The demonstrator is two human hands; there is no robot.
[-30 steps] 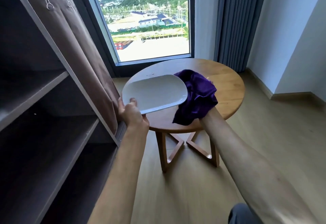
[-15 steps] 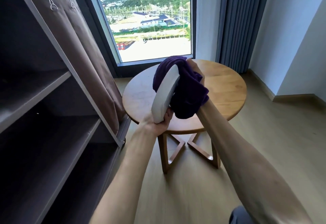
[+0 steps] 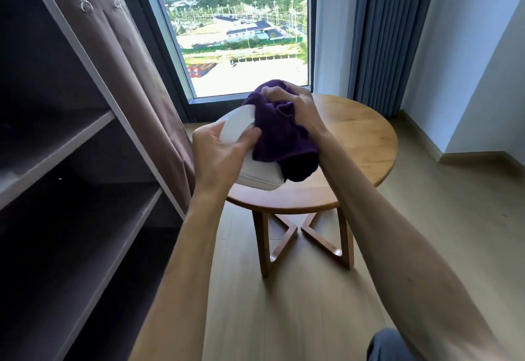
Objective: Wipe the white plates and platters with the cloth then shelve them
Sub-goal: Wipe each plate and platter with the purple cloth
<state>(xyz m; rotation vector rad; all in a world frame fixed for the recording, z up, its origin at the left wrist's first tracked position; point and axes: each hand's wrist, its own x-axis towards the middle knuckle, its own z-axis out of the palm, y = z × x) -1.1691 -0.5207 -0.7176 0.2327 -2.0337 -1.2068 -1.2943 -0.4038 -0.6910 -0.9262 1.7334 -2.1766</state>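
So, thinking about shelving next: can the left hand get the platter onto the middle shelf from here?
Probably yes: the left hand grips the platter beside the middle shelf, whose front stands open.

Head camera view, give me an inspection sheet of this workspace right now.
Surface: round wooden table, bare where visible.
Job's things: white platter held tilted above the table; purple cloth pressed on it.
Clutter: nothing seen.
Hands: left hand grips the platter's edge; right hand clutches the cloth.
Cables: nothing seen.
Surroundings: dark shelving unit at left with a brown fabric cover, window, grey-blue curtain, wood floor.
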